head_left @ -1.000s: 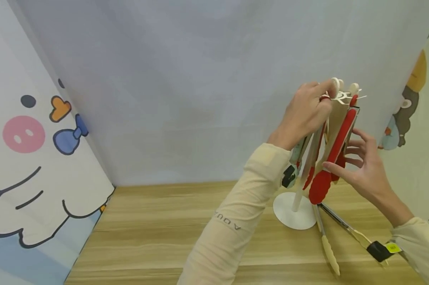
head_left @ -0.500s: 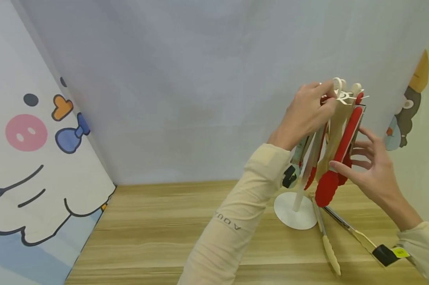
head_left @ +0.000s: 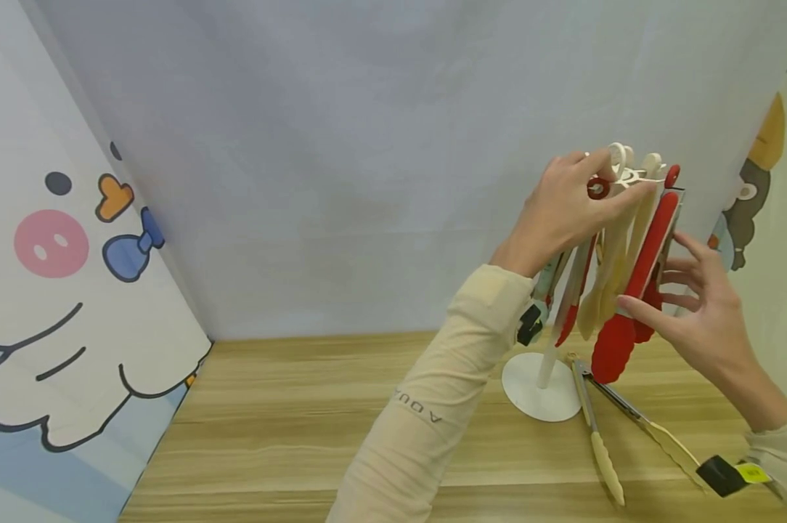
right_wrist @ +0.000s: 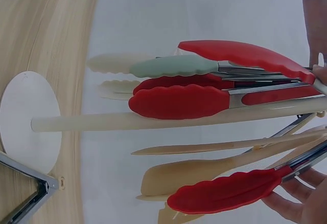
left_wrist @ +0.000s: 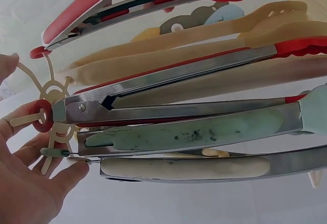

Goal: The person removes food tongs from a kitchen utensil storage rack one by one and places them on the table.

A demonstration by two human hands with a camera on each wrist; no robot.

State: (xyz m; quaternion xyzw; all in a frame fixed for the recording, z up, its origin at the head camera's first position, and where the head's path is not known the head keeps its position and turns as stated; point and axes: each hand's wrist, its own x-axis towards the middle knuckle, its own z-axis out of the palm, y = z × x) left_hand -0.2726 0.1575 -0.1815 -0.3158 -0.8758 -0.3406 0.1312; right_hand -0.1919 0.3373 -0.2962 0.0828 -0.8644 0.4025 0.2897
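Observation:
My left hand (head_left: 560,203) is at the top of a white hanging rack (head_left: 540,388), fingers curled about its hooks (left_wrist: 53,93) and thumb stretched right. My right hand (head_left: 700,312) grips red-handled tongs (head_left: 655,240) with red scalloped heads, hanging tilted, heads down. Their red ring (left_wrist: 38,52) is right at a hook's tip in the left wrist view. Another pair of red tongs (left_wrist: 168,75), mint green tongs (left_wrist: 189,134) and cream-handled tongs (left_wrist: 184,168) hang near my left hand. Beige utensils (right_wrist: 189,175) hang between the red tongs and the pole (right_wrist: 87,124).
Cream-tipped tongs (head_left: 605,465) lie spread on the wooden table (head_left: 289,421) in front of the rack's round base. A black block with a yellow tag (head_left: 723,476) is at my right cuff. A pale curtain (head_left: 367,181) hangs behind.
My right hand has moved right with the red tongs, drawing them away from the pole. My left thumb has stretched right toward their ring, while the left arm has stayed nearly in place.

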